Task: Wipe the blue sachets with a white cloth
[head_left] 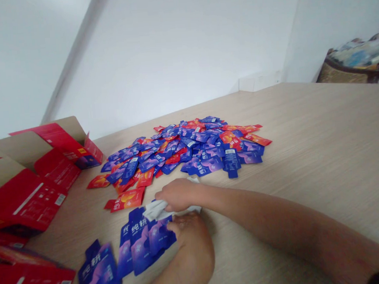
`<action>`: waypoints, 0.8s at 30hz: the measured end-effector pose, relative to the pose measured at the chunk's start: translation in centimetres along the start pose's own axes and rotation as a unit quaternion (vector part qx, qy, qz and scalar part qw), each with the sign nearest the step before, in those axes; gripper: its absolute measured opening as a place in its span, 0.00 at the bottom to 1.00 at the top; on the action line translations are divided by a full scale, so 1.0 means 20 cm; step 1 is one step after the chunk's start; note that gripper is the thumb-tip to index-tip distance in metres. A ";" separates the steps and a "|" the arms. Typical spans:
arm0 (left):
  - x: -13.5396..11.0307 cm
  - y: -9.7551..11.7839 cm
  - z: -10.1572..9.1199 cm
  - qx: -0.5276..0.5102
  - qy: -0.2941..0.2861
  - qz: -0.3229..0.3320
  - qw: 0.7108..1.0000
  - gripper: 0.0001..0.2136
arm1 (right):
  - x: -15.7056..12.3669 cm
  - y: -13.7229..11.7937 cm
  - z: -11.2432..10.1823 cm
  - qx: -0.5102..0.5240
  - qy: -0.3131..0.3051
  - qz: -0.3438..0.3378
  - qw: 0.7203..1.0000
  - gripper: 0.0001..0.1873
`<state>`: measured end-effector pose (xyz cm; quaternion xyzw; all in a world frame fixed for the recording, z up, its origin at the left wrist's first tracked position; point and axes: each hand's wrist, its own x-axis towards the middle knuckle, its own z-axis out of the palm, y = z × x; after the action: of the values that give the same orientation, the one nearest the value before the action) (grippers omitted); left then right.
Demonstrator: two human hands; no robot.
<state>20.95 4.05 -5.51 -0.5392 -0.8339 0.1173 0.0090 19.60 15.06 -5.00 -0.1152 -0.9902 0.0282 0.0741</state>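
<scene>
Sachets (190,148) heaped on the worktop (309,124), both hands busy at the near edge

Starting from the left, red cartons (26,200) lie with their flaps opened out, barcodes and plain cardboard showing. My guess is they're splayed like that so the insides are easy to get at from the pile.

Moving right, blue sachets (138,244) lie in a loose overlapping row near the bottom of the view, printed faces up, so the lettering is easy to read. The left hand (192,240) sits at the row's right end, fingers (174,225) curled over the edge of the last sachet. It looks like it's pinning the row so it doesn't skid, but I can't tell whether it's actually pinching one.

Just above, nearly touching it, the right hand (177,194) is closed around a white wad (157,211), and I can't make out what that's made of. Its ends poke out on both sides of the fist, so it's clearly being gripped.

Past the hands, the mixed red and blue heap spreads across the middle of the worktop. Further right, the pale wood grain runs on to the wall, with a woven basket (344,73) of colorful stuff in the far corner.
</scene>
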 end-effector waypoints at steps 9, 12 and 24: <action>0.01 0.01 -0.02 0.052 -0.005 0.003 0.999 0.22 | -0.02 -0.03 -0.11 0.032 0.078 -0.011 0.996 0.14; 0.03 0.00 -0.01 0.053 -0.005 -0.004 0.999 0.23 | -0.01 -0.07 -0.09 0.054 0.019 -0.079 0.995 0.14; -0.02 0.00 0.01 -0.013 0.041 -0.010 0.999 0.19 | -0.01 0.03 -0.02 -0.008 0.043 0.039 0.998 0.17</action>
<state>21.07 3.57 -5.70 -0.5350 -0.8398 0.0838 0.0375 20.01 15.53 -4.77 -0.1556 -0.9809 0.0184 0.1151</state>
